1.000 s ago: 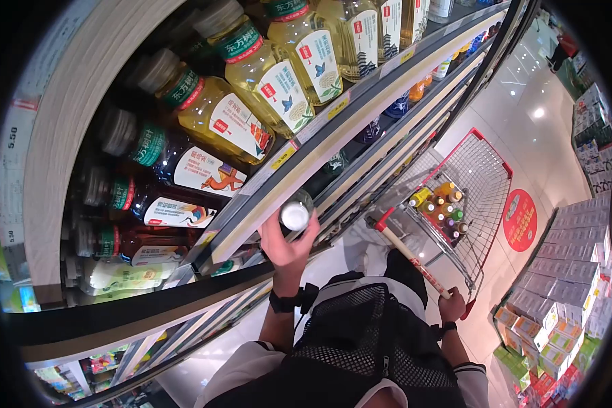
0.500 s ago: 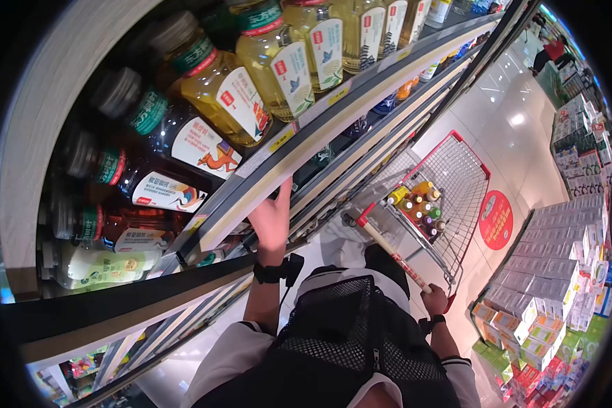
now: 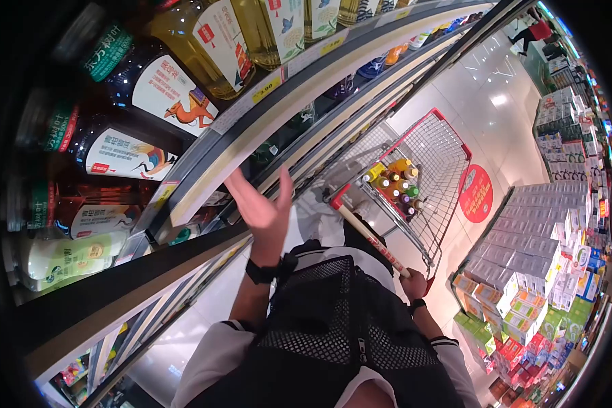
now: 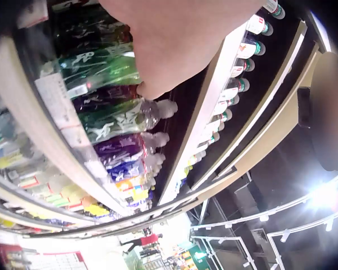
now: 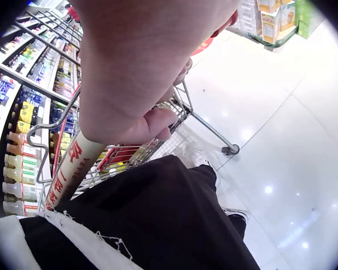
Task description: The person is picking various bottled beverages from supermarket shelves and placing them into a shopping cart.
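My left hand (image 3: 264, 216) is at the lower shelf, thumb and fingers spread apart, fingertips partly behind the pale shelf edge (image 3: 217, 160). No bottle shows between them. From the left wrist, the hand (image 4: 169, 42) is beside a green bottle (image 4: 115, 121) lying among dark and purple bottles (image 4: 121, 147); whether it touches one I cannot tell. My right hand (image 3: 413, 284) grips the shopping cart's pale handle (image 3: 370, 236), also visible in the right wrist view as a handle (image 5: 73, 163) under the curled hand (image 5: 141, 73). Several capped bottles (image 3: 394, 182) stand inside the cart (image 3: 442, 170).
Large tea bottles (image 3: 153, 95) fill the upper shelf at the left. A red round floor sticker (image 3: 476, 194) lies beyond the cart. Stacked boxes (image 3: 530, 238) stand to the right. A person in red (image 3: 538, 30) is far down the aisle.
The white-capped bottle seen in my left hand a second ago is out of the hand, which now has its fingers apart at the shelf. The view has shifted, and the right hand keeps its grip.
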A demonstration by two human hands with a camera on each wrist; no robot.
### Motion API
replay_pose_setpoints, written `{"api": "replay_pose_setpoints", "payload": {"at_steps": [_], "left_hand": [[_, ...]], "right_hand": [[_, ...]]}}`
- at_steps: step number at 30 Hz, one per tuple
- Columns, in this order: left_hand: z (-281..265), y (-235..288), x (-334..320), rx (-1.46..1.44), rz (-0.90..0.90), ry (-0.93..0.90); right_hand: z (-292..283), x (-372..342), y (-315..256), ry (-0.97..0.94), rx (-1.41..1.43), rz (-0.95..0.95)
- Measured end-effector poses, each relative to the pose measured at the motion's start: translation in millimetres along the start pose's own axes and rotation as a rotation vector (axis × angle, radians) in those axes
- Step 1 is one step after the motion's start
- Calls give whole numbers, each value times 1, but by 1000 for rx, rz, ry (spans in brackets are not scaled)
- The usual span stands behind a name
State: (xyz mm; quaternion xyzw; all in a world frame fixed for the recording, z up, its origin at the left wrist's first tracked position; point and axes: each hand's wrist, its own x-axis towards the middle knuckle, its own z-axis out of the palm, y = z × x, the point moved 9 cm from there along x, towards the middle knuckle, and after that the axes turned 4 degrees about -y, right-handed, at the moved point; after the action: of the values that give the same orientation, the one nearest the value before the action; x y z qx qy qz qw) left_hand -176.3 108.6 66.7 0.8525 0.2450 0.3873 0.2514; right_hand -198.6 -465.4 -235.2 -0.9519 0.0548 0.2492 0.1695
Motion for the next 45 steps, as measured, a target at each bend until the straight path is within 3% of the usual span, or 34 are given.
{"api": "replay_pose_setpoints", "payload": {"at_steps": [2, 4, 6, 8, 11, 14, 16, 20, 23, 25, 29, 31, 35, 37, 41, 45], "left_hand": [[-11, 31, -29, -10, 223, 143], [20, 24, -76, -408, 171, -33], [70, 25, -127, -354, 222, -576], [116, 28, -170, -400, 186, -901], [162, 21, -230, -426, 326, -1078], [201, -2, -300, -380, 580, -1063], [211, -13, -336, -108, 742, -1275], [196, -8, -339, 8, 771, -1129], [192, -13, -345, 21, 743, -1109], [184, -10, -341, 21, 683, -959], [165, -5, -358, 141, 699, -887], [143, -1, -356, 127, 738, -714], [140, -12, -373, 115, 708, -803], [142, -14, -384, 217, 607, -990], [103, -23, -405, 252, 540, -1017], [53, -40, -432, 121, 608, -1069]], "right_hand": [[8, -8, 10, -12, -13, 11], [13, -15, 18, -26, -31, 17], [21, -25, 25, -53, -66, 32], [26, -34, 30, -67, -68, 47], [30, -47, 38, -97, -126, 59], [47, -51, 56, -111, -128, 24], [47, -56, 50, -140, -130, 34], [46, -68, 51, -6, -175, -42], [45, -68, 43, -9, -185, -57], [45, -67, 45, -6, -187, -45], [47, -70, 54, 19, -169, -60], [50, -74, 56, 74, -160, -77], [52, -93, 57, 107, -128, -113], [65, -106, 72, 99, -136, -86], [88, -133, 89, 72, -154, -43], [110, -185, 94, 98, -186, -57]]}}
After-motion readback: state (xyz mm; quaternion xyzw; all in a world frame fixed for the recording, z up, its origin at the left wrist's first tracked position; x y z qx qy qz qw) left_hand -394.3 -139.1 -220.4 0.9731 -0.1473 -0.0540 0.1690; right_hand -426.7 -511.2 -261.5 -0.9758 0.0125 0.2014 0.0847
